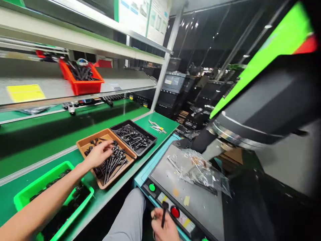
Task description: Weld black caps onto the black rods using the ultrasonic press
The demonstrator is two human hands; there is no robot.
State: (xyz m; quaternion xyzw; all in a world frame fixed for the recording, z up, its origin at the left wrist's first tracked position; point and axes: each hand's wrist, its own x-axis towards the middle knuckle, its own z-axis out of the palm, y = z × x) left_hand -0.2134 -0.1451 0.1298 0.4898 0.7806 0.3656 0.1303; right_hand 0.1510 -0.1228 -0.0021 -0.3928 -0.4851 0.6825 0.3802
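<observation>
My left hand [100, 154] is over the brown tray [80, 144], its fingers curved and apart above the black rod-shaped parts [112, 165] with thick ends heaped inside. Whether the fingertips touch a part is hard to see. Low in the view, my right hand [164, 226] is closed around a black rod-shaped part [164, 214] whose wider end points up. It is in front of the machine's panel, close to a red button [175, 211]. Against the brown tray's far side stands a black tray [150, 142] of similar thin parts.
Under my left forearm is a green bin [21, 201] of dark parts. A red bin [86, 87] sits on the shelf above. Pliers-like tools [157, 127] lie at the bench corner. The machine's grey plate [190, 194] holds a clear plastic bag [200, 170]; a green button [151, 187] is on its edge.
</observation>
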